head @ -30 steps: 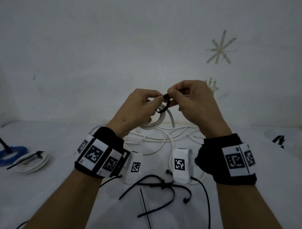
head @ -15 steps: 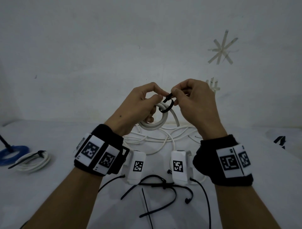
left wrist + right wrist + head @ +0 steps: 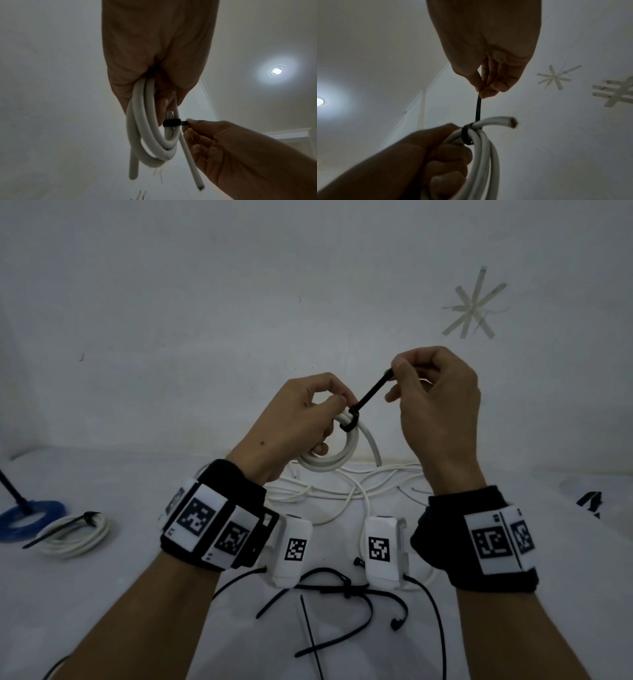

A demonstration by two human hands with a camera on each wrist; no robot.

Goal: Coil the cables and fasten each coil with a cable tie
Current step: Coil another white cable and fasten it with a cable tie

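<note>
My left hand [image 3: 301, 419] grips a small coil of thick white cable [image 3: 334, 460] held up above the table. A black cable tie [image 3: 368, 397] is looped tightly round the coil's top strands. My right hand [image 3: 428, 402] pinches the tie's tail between thumb and fingertip, up and to the right of the coil, and the tail runs taut. In the left wrist view the white coil [image 3: 147, 136] hangs from my fingers with the black tie [image 3: 172, 122] across it. In the right wrist view the tie's tail [image 3: 478, 110] rises from the banded coil [image 3: 481, 142] to my fingertips.
Loose white cables [image 3: 342, 494] lie tangled on the white table behind my wrists. Several spare black ties [image 3: 329, 601] lie near the front edge. A tied white coil [image 3: 75, 534] and a blue coil [image 3: 24, 518] sit at the far left. The wall stands close behind.
My right hand has pulled the tie's tail up and to the right, drawing the loop tight round the coil. The left hand has kept its grip on the coil.
</note>
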